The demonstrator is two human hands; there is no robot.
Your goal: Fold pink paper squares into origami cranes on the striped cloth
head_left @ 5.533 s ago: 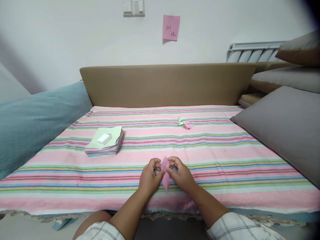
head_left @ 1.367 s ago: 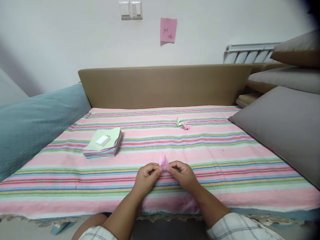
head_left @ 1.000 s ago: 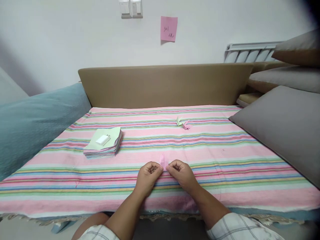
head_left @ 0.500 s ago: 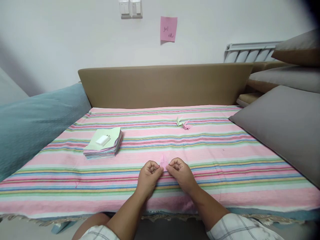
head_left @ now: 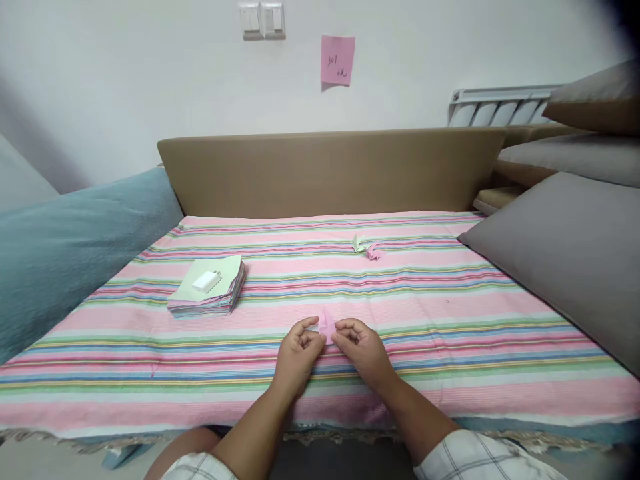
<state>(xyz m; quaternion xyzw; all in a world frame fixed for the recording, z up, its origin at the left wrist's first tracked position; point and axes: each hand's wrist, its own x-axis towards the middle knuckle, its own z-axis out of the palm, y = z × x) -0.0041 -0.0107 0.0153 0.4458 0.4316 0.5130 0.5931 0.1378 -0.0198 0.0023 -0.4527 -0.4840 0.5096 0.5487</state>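
A small piece of folded pink paper (head_left: 327, 325), pointed at the top, is held up between my two hands. My left hand (head_left: 300, 350) pinches its lower left side, mostly with the thumb, while the index finger is lifted a little apart. On the other side, my right hand (head_left: 361, 343) grips the lower right edge between thumb and bent index finger. Farther back lie a pale green folded paper figure (head_left: 358, 245) and a pink folded paper figure (head_left: 373, 251), close beside each other.
A stack of coloured paper sheets (head_left: 207, 307) sits to the left, with a white plug adapter (head_left: 207, 281) on top. Striped cloth (head_left: 280, 260) covers the seat. Grey cushions (head_left: 575, 253) rise at the right, a blue-covered armrest (head_left: 90, 240) at the left, a brown backrest (head_left: 330, 173) behind.
My left index finger has lifted and opened away from the thumb. The pink paper has shifted very slightly left; my right hand keeps its grip.
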